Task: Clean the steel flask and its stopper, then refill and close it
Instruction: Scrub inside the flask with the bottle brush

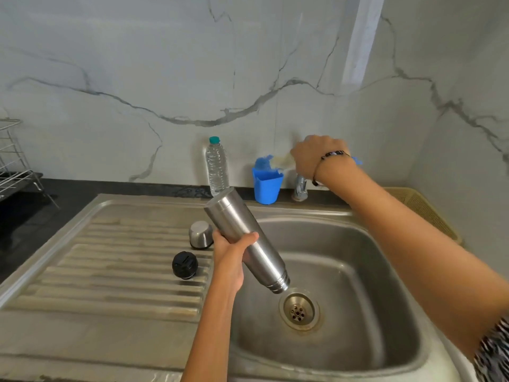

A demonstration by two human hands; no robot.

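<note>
- Flask (246, 239): steel, uncapped, tilted mouth-down over the sink (385, 271) basin, its open neck just above the drain (299, 311); no writing can be read on it.
- Left hand (230, 248): fingers and thumb wrapped round the flask's middle.
- Stopper (185, 264): black, on the ribbed drainboard (110, 271) left of the flask, apart from it.
- Steel cup (201, 234): upside down on the drainboard, just behind the stopper.
- Right hand (314, 155): raised behind the sink at the tap (300, 187), hiding the tap's top; fingers turned away, so their grip cannot be told; a blurred pale scrap shows beside it.
- Blue tub (266, 186) and plastic bottle (217, 168) with teal cap: at the back edge, label unreadable.
- Wire rack (13, 161): far left, cut off.
- Wall (165, 64): white veined marble.
</note>
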